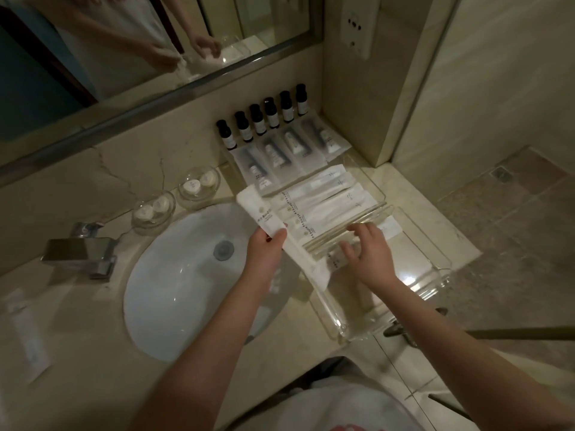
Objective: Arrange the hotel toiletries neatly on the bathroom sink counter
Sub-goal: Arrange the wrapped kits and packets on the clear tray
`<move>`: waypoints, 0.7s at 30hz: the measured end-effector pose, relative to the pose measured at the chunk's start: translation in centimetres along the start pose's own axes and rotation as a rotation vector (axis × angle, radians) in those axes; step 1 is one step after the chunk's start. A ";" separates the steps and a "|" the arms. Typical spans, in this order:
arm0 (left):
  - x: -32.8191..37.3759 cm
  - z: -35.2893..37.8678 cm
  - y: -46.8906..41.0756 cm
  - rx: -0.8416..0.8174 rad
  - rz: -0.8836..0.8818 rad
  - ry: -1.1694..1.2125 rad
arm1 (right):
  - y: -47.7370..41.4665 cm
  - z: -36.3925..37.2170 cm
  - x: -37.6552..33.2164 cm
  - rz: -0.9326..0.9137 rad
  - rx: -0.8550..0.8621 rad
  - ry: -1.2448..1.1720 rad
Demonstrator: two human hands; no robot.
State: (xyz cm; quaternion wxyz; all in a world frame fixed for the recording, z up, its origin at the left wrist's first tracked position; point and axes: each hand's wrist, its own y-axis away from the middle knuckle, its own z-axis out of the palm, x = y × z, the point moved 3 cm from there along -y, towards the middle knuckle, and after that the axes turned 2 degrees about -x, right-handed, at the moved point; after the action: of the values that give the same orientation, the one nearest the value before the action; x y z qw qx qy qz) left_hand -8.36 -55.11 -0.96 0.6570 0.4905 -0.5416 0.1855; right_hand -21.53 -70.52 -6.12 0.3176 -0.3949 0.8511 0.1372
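Your left hand [264, 253] pinches a packet [259, 213] between thumb and curled fingers, so it stands clear beyond them, ready for placing. Your right hand [371, 253] spreads relaxed fingers, gripping nothing, on the tray [435, 269]. The row [326, 203] lies just beyond them, probably steadied.

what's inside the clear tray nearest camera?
A white packet lies along the near tray's far wall, under the right hand. The hand covers its middle; anything else beneath it is hidden.

Single head view, looking steeply down, close over sink [174, 275]; mirror [124, 57] ahead
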 end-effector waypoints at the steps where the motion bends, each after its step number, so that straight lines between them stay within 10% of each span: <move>1: 0.2 0.2 0.0 0.014 0.009 0.008 | 0.0 -0.1 -1.0 -0.010 -0.066 -0.102; 5: 1.0 1.5 0.4 0.012 0.045 0.033 | -0.1 -0.1 -4.4 -0.115 -0.367 -0.313; 13: 2.0 1.5 0.5 0.039 0.121 0.045 | 0.2 -2.3 -1.2 -0.128 -0.309 -0.054; 21: -2.1 4.2 0.2 -0.188 0.019 -0.667 | 0.1 -5.3 3.6 -0.165 -0.240 0.455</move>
State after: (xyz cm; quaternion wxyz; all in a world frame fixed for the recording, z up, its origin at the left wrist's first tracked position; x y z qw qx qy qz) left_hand -11.47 -57.92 -3.01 0.4842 0.4562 -0.7460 -0.0296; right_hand -25.62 -75.13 -4.47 0.0790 -0.5187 0.8430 0.1184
